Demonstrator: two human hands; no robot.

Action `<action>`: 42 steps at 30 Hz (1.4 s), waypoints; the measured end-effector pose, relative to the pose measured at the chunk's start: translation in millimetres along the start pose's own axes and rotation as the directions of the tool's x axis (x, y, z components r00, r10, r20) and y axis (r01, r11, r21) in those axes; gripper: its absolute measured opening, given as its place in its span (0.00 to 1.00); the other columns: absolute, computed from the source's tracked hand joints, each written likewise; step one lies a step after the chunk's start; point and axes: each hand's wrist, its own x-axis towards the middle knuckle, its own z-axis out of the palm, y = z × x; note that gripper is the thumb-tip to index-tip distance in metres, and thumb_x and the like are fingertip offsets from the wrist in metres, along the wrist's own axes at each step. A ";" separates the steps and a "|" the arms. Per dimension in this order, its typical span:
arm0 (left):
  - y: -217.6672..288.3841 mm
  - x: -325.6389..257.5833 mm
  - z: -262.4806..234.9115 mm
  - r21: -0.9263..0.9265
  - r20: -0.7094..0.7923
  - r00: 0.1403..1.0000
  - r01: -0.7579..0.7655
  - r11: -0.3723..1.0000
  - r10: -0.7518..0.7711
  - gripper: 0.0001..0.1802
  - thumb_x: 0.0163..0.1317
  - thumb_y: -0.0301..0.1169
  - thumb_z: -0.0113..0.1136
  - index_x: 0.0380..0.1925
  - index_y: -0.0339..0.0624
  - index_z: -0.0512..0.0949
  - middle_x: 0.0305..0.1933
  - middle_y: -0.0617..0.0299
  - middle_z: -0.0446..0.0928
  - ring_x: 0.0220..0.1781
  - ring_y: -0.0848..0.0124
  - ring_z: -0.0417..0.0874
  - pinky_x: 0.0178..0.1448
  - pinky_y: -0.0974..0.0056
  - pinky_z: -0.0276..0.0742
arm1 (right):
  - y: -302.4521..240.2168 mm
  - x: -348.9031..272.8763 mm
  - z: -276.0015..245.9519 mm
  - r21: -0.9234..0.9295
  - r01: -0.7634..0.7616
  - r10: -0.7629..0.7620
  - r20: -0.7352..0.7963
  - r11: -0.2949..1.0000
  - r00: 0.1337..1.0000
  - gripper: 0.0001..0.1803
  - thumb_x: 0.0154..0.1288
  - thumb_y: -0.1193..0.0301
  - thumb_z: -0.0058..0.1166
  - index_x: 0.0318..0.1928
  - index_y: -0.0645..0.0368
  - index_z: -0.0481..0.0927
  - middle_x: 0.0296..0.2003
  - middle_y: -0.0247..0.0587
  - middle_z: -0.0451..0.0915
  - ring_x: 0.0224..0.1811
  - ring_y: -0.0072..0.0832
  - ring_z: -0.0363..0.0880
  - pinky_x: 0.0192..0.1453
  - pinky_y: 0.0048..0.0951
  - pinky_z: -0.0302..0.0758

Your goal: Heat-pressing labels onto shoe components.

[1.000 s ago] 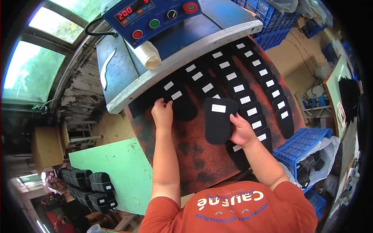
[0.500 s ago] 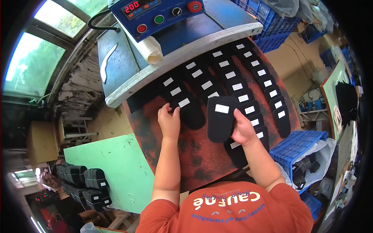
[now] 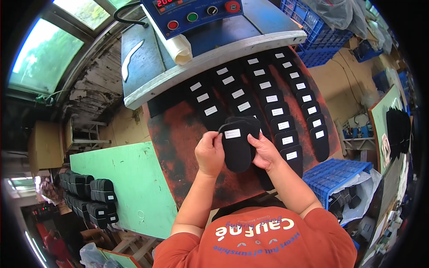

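Note:
A small stack of black insoles (image 3: 237, 154), the top one with a white label, is held over the reddish-brown work surface (image 3: 163, 136). My right hand (image 3: 267, 154) is closed round the stack's right side, its thumb on the edge. On the opposite side, my left hand (image 3: 210, 154) pinches the top insole near its upper left edge. Beyond the hands, overlapping rows of labelled black insoles (image 3: 282, 126) lie on the surface. The held stack hides part of the nearer rows.
A blue press machine (image 3: 205, 35) with a control panel (image 3: 192, 17) stands at the far side. To the left, bundled black insoles (image 3: 102, 191) sit on a green table (image 3: 129, 178). A blue crate (image 3: 335, 172) with a plastic liner is at right.
My left hand has left the row of insoles on the left and taken hold of the top insole of the held stack. My right hand has moved left with the stack.

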 end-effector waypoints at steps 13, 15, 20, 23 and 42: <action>-20.6 -4.9 7.8 -0.038 0.034 0.943 0.332 0.942 -0.331 0.13 0.56 0.28 0.61 0.38 0.31 0.74 0.31 0.60 0.76 0.31 0.73 0.76 0.37 0.70 0.72 | -19.7 -30.7 -20.4 -0.001 0.097 -0.096 -0.113 0.995 0.989 0.21 0.66 0.75 0.46 0.58 0.56 0.62 0.51 0.40 0.71 0.54 0.31 0.72 0.59 0.38 0.70; 13.4 -15.6 3.1 -0.372 0.387 0.769 0.634 0.678 -0.508 0.12 0.56 0.26 0.61 0.39 0.34 0.75 0.31 0.67 0.76 0.32 0.80 0.75 0.35 0.74 0.72 | -13.8 -28.9 -18.1 0.011 0.076 -0.075 -0.081 0.997 0.994 0.21 0.65 0.76 0.47 0.58 0.56 0.62 0.51 0.40 0.71 0.54 0.31 0.71 0.59 0.36 0.69; -8.4 -27.3 -7.8 -0.452 0.253 0.743 0.657 0.603 -0.620 0.07 0.56 0.23 0.59 0.35 0.35 0.74 0.28 0.66 0.76 0.24 0.82 0.72 0.27 0.76 0.69 | -27.2 -32.5 -26.9 0.069 0.052 -0.056 0.056 0.996 0.997 0.25 0.72 0.55 0.28 0.59 0.59 0.63 0.54 0.42 0.70 0.56 0.35 0.70 0.60 0.38 0.68; -25.3 -30.8 -6.1 -0.246 0.126 0.778 0.626 0.740 -0.616 0.09 0.55 0.25 0.61 0.35 0.34 0.75 0.28 0.65 0.76 0.24 0.79 0.72 0.29 0.73 0.71 | -32.7 -39.6 -29.3 0.099 0.038 -0.049 0.106 0.994 0.993 0.28 0.72 0.54 0.25 0.60 0.62 0.62 0.56 0.45 0.69 0.57 0.37 0.69 0.62 0.39 0.66; 44.7 -79.9 -0.1 -0.441 0.336 0.748 0.662 0.607 -0.572 0.07 0.56 0.24 0.59 0.35 0.36 0.76 0.29 0.69 0.76 0.26 0.84 0.72 0.27 0.78 0.66 | -7.4 -63.0 -31.5 -0.020 0.030 -0.031 -0.052 0.999 0.998 0.19 0.69 0.70 0.43 0.58 0.61 0.63 0.51 0.43 0.72 0.53 0.33 0.72 0.59 0.36 0.70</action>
